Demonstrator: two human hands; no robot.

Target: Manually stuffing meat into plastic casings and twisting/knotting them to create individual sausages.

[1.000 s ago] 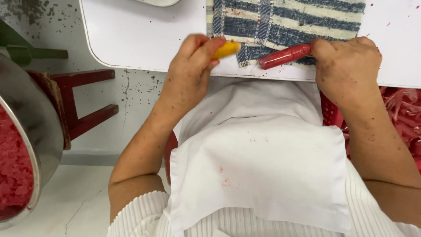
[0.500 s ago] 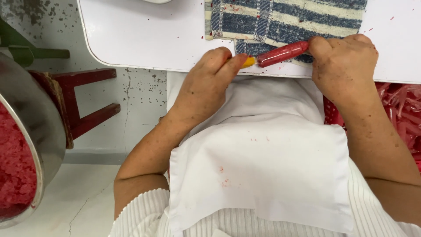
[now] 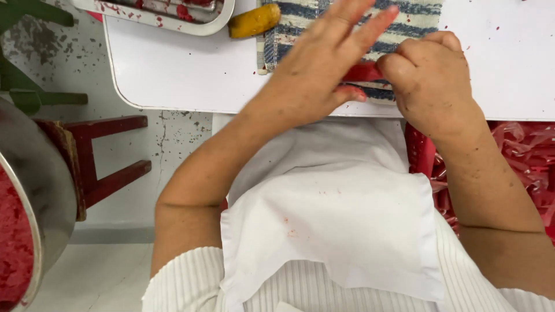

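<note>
My right hand [image 3: 430, 81] is closed on a long red pepper-like piece [image 3: 361, 72] at the near edge of the white table [image 3: 173, 69]. It lies on a blue-and-white striped cloth [image 3: 404, 23]. My left hand [image 3: 324, 63] reaches across it with the fingers stretched flat and apart. Its thumb touches the red piece, most of which is hidden by both hands. A stubby yellow object [image 3: 254, 20] lies apart from both hands, at the cloth's far left corner.
A metal tray [image 3: 156, 14] with red scraps sits at the table's far left. Left of me are a big metal bowl [image 3: 40, 190] of red mash and a red wooden stool [image 3: 98, 156]. Red plastic [image 3: 520, 156] is at my right. A white apron [image 3: 335, 219] covers my lap.
My left hand let go of the yellow object, which now lies near the tray. The hand has spread flat over the red piece. My right hand keeps its grip.
</note>
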